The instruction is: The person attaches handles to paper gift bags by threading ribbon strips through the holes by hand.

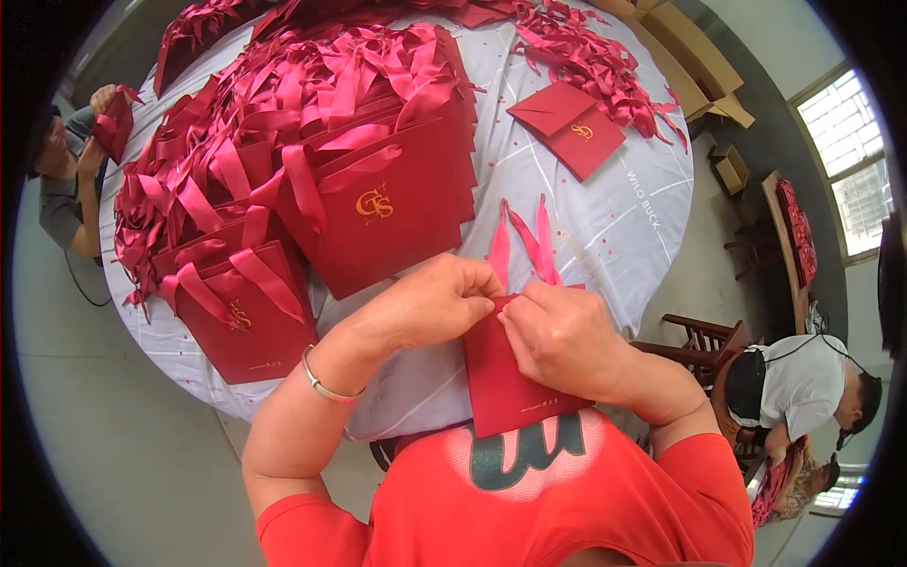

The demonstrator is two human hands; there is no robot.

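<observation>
A dark red paper gift bag (493, 387) stands upright at the table's near edge, against my shirt. My left hand (452, 295) is closed in a pinch at the bag's top left edge. Close beside it, my right hand (565, 338) grips the top edge with curled fingers. Strands of pink satin ribbon (540, 248) rise from behind my fingers and spread beyond the bag. Whether the ribbon passes through holes in the bag is hidden by my fingertips. A silver bangle (326, 380) circles my left wrist.
Stacked red bags with ribbon handles (387, 203) fill the table's left side. Flat folded red bags (571, 128) and a heap of loose ribbons (590, 61) lie far right on the pale tablecloth (614, 241). A person (71, 180) at left holds a red piece; others sit right, near an open carton (694, 57).
</observation>
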